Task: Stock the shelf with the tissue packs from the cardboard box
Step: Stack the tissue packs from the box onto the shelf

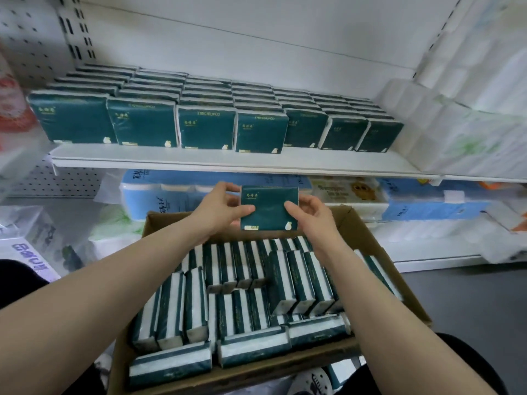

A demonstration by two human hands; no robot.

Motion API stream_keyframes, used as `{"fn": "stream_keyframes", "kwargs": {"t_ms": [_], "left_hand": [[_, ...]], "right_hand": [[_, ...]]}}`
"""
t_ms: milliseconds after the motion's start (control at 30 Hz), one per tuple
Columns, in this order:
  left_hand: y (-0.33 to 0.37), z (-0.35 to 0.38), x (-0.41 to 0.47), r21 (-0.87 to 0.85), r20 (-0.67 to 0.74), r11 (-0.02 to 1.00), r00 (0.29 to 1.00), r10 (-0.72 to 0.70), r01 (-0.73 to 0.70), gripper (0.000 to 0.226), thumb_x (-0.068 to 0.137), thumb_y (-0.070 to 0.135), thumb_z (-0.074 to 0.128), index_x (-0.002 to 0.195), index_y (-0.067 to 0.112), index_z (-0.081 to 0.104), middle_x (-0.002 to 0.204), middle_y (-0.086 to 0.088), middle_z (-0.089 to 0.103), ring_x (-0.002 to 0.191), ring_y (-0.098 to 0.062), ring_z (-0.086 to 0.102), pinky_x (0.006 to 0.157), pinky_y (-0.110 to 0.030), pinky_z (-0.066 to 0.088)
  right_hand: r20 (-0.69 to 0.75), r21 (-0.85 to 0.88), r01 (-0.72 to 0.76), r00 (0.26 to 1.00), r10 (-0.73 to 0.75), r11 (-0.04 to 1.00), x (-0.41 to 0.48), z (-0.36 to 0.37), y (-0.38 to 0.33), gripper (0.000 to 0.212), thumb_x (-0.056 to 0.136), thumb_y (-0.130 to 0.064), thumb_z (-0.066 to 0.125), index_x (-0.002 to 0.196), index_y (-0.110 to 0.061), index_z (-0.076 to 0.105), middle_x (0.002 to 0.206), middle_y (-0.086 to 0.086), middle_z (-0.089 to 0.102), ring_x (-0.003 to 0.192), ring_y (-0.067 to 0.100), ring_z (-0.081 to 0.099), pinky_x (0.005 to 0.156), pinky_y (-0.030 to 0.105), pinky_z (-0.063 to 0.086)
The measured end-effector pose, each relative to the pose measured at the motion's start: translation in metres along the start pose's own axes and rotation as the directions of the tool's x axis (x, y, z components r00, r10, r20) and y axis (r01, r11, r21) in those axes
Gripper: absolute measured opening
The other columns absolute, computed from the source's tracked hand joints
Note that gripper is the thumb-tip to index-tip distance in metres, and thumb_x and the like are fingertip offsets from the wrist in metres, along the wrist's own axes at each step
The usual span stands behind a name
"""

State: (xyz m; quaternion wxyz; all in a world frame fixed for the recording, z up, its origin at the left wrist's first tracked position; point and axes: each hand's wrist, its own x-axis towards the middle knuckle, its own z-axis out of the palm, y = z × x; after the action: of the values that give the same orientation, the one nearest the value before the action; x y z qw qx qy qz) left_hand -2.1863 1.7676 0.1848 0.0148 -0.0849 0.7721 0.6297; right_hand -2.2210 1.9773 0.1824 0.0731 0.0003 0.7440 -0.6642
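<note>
A dark green tissue pack (269, 208) hangs upright above the far end of the cardboard box (379, 246), below the shelf's front edge. My left hand (225, 208) grips its left side and my right hand (309, 213) grips its right side. Several more green-and-white tissue packs (242, 297) stand and lie inside the box. The white shelf (199, 161) carries several rows of the same green packs (205, 126), stood upright from the left end to near the right end.
Wrapped white paper rolls (445, 129) fill the shelf's right end. Blue and white tissue bundles (176, 198) sit on the lower shelf behind the box. Bagged goods (37, 240) lie at the left. Grey floor (470, 303) shows at the right.
</note>
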Motion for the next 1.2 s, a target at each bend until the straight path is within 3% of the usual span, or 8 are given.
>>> {"fn": "stream_keyframes", "kwargs": {"t_ms": [100, 233, 367, 533, 700, 900, 1200], "left_hand": [[0.013, 0.016, 0.01, 0.093, -0.09, 0.991, 0.99, 0.109, -0.101, 0.048, 0.081, 0.026, 0.077, 0.117, 0.017, 0.045, 0.116, -0.001, 0.059, 0.106, -0.017, 0.061, 0.093, -0.038, 0.052], [0.036, 0.035, 0.023, 0.183, -0.145, 0.959, 0.959, 0.245, -0.218, 0.048, 0.081, 0.032, 0.076, 0.114, 0.016, 0.046, 0.106, -0.001, 0.058, 0.095, -0.018, 0.062, 0.082, -0.036, 0.054], [0.06, 0.05, 0.039, 0.193, -0.203, 0.942, 0.928, 0.313, -0.275, 0.039, 0.084, 0.028, 0.074, 0.109, 0.016, 0.047, 0.085, 0.005, 0.057, 0.078, -0.01, 0.057, 0.068, -0.02, 0.046], [0.082, 0.059, 0.059, 0.175, -0.213, 0.911, 0.889, 0.406, -0.374, 0.031, 0.086, 0.019, 0.071, 0.11, 0.018, 0.051, 0.093, 0.008, 0.058, 0.086, -0.006, 0.058, 0.074, -0.015, 0.048], [0.083, 0.065, 0.082, 0.278, -0.204, 0.87, 0.86, 0.468, -0.408, 0.026, 0.088, 0.014, 0.068, 0.111, 0.019, 0.055, 0.1, 0.007, 0.061, 0.093, -0.011, 0.06, 0.087, -0.028, 0.053], [0.074, 0.079, 0.103, 0.322, -0.248, 0.851, 0.831, 0.498, -0.414, 0.037, 0.089, 0.01, 0.066, 0.123, 0.02, 0.056, 0.104, 0.005, 0.06, 0.091, -0.009, 0.059, 0.089, -0.032, 0.054], [0.059, 0.085, 0.113, 0.364, -0.261, 0.829, 0.808, 0.528, -0.424, 0.048, 0.091, 0.009, 0.062, 0.136, 0.02, 0.053, 0.115, 0.004, 0.063, 0.098, -0.006, 0.06, 0.094, -0.027, 0.052]], "right_hand": [[-0.07, -0.045, 0.077, 0.994, -0.08, 0.996, 0.012, -0.015, -0.014, 0.032, 0.091, -0.027, 0.071, 0.12, -0.019, 0.06, 0.112, 0.0, 0.067, 0.102, 0.014, 0.065, 0.077, 0.024, 0.053], [-0.14, -0.117, 0.165, 0.974, -0.181, 0.979, 0.032, -0.034, -0.036, 0.03, 0.091, -0.029, 0.07, 0.118, -0.02, 0.062, 0.113, -0.001, 0.068, 0.106, 0.015, 0.064, 0.086, 0.029, 0.055], [-0.171, -0.176, 0.26, 0.942, -0.29, 0.949, 0.051, -0.045, -0.057, 0.029, 0.094, -0.028, 0.066, 0.12, -0.019, 0.059, 0.111, -0.003, 0.066, 0.103, 0.011, 0.063, 0.082, 0.024, 0.054], [-0.181, -0.248, 0.315, 0.914, -0.363, 0.916, 0.072, -0.052, -0.067, 0.033, 0.095, -0.027, 0.064, 0.126, -0.023, 0.054, 0.114, -0.005, 0.063, 0.103, 0.007, 0.061, 0.085, 0.025, 0.053], [-0.229, -0.251, 0.312, 0.901, -0.369, 0.916, 0.092, -0.055, -0.065, 0.039, 0.096, -0.024, 0.064, 0.132, -0.023, 0.05, 0.12, -0.004, 0.06, 0.105, 0.01, 0.059, 0.083, 0.019, 0.049], [-0.258, -0.285, 0.288, 0.896, -0.362, 0.914, 0.112, -0.057, -0.056, 0.038, 0.096, -0.022, 0.063, 0.132, -0.021, 0.05, 0.117, -0.006, 0.059, 0.1, 0.007, 0.058, 0.075, 0.013, 0.046], [-0.233, -0.33, 0.304, 0.891, -0.389, 0.894, 0.134, -0.054, -0.046, 0.041, 0.097, -0.019, 0.061, 0.136, -0.023, 0.052, 0.112, -0.002, 0.062, 0.094, 0.003, 0.059, 0.074, 0.01, 0.047]]}}
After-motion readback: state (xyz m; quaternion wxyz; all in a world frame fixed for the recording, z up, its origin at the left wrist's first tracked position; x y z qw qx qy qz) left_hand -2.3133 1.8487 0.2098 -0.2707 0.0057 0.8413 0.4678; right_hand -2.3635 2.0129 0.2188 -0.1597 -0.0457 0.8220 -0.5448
